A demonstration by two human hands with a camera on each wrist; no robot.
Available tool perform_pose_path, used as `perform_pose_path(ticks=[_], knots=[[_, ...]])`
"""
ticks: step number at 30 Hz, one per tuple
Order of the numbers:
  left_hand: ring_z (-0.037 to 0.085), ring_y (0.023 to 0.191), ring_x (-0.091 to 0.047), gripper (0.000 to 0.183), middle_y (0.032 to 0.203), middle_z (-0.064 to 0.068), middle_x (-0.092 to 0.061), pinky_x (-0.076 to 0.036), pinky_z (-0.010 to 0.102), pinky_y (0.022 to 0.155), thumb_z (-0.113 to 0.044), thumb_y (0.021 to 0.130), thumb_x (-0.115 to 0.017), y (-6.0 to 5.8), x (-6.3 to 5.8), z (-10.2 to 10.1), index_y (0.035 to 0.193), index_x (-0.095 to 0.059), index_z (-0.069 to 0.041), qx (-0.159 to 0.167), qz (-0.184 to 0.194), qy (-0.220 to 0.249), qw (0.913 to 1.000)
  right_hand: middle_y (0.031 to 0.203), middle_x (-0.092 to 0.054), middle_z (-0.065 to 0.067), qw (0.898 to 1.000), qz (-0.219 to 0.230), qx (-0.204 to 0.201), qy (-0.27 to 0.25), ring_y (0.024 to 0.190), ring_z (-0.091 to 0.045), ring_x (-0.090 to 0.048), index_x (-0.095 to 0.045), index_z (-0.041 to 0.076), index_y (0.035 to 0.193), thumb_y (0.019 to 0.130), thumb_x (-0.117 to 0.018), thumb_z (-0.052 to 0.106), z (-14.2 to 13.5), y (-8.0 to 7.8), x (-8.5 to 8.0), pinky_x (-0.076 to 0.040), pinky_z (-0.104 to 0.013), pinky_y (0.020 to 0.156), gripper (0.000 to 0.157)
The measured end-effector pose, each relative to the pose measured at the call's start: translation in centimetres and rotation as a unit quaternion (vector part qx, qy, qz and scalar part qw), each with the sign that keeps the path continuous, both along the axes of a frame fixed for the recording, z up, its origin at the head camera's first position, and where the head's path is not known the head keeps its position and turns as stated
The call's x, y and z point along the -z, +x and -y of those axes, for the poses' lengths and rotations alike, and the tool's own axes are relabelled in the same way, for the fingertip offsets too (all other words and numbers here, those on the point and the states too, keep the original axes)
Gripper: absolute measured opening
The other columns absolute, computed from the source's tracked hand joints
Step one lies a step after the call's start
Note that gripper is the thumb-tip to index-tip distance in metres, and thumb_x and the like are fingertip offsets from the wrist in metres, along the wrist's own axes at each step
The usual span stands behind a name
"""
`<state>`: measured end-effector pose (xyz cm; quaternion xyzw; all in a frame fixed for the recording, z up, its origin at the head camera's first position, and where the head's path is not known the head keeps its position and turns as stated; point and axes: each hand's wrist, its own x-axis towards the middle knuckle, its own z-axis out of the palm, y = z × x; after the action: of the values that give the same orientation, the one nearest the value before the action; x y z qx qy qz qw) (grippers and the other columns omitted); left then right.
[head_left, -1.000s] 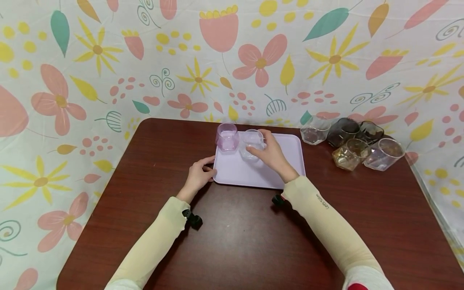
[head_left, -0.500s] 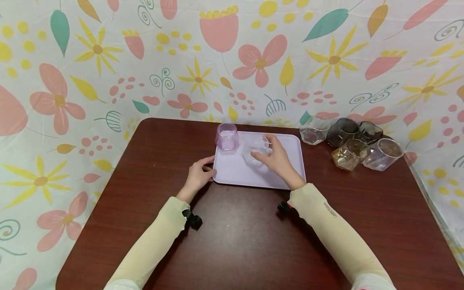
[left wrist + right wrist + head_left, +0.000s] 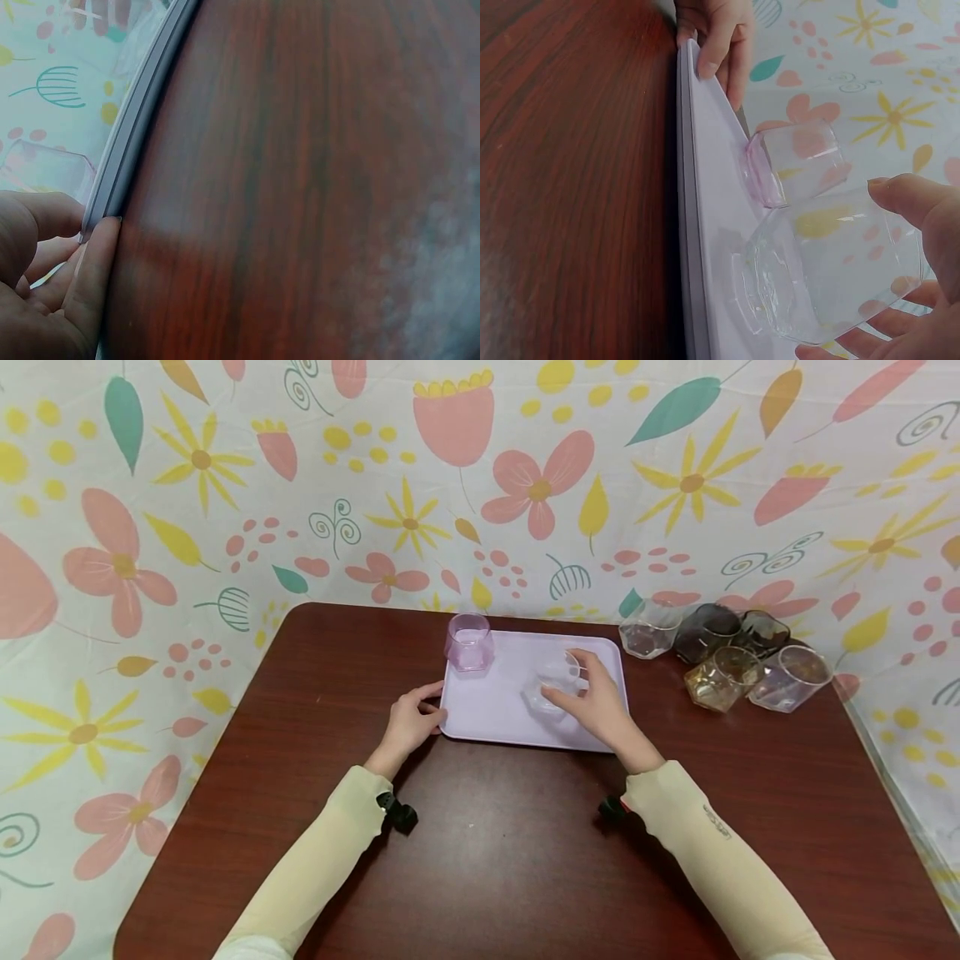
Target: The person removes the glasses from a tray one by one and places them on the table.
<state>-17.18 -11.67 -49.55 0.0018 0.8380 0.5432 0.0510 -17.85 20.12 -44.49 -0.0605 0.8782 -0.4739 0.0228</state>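
Observation:
My right hand (image 3: 596, 702) holds a clear faceted glass (image 3: 550, 689) around its side, over the right half of a pale lilac tray (image 3: 495, 718). In the right wrist view the clear glass (image 3: 840, 262) is upright relative to the tray, thumb on one side and fingers on the other; whether its base touches the tray I cannot tell. A pink-tinted glass (image 3: 469, 645) stands at the tray's back left corner. My left hand (image 3: 408, 720) grips the tray's left edge near the front corner. The left wrist view shows its fingers (image 3: 94, 270) against the rim.
On the table's back right several glasses stand close together: a clear one (image 3: 649, 631), dark grey ones (image 3: 705, 635), an amber one (image 3: 722, 679) and another clear one (image 3: 791, 679). A flower-patterned cloth (image 3: 540, 560) hangs behind the brown table (image 3: 480, 860).
My right hand has moved the clear glass to the right and toward me, away from the pink glass. The left hand and the tray have stayed in place.

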Motion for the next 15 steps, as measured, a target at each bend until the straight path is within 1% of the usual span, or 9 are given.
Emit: perform_pose_path(ticks=[4, 11, 15], knots=[[0.023, 0.088, -0.07, 0.053, 0.129, 0.017, -0.067, -0.066, 0.029, 0.063, 0.003, 0.089, -0.07, 0.0, 0.0, 0.0, 0.141, -0.066, -0.007, -0.002, -0.003, 0.002, 1.0, 0.153, -0.043, -0.023, 1.0, -0.002, 0.006, 0.001, 0.142, -0.046, -0.041, -0.038, 0.002, 0.153, 0.092, -0.08, 0.032, -1.1, 0.6, -0.2, -0.046, -0.063, 0.112, 0.08], [0.021, 0.086, -0.069, 0.054, 0.129, 0.018, -0.068, -0.065, 0.027, 0.061, 0.005, 0.087, -0.068, 0.0, 0.1, 0.0, 0.14, -0.066, -0.005, -0.007, -0.008, 0.005, 0.9999, 0.151, -0.044, -0.026, 1.0, -0.019, 0.023, 0.007, 0.14, -0.046, -0.042, -0.039, -0.001, 0.151, 0.092, -0.08, 0.026, -3.2, 1.6, -0.1, -0.047, -0.064, 0.11, 0.077], [0.022, 0.087, -0.069, 0.054, 0.129, 0.017, -0.068, -0.065, 0.028, 0.062, 0.005, 0.088, -0.068, 0.0, 0.1, 0.0, 0.14, -0.066, -0.006, -0.006, -0.006, 0.005, 1.0, 0.149, -0.045, -0.028, 0.999, -0.028, 0.032, 0.012, 0.135, -0.047, -0.046, -0.038, -0.003, 0.151, 0.092, -0.08, 0.024, -4.5, 2.2, -0.2, -0.047, -0.063, 0.108, 0.078]])
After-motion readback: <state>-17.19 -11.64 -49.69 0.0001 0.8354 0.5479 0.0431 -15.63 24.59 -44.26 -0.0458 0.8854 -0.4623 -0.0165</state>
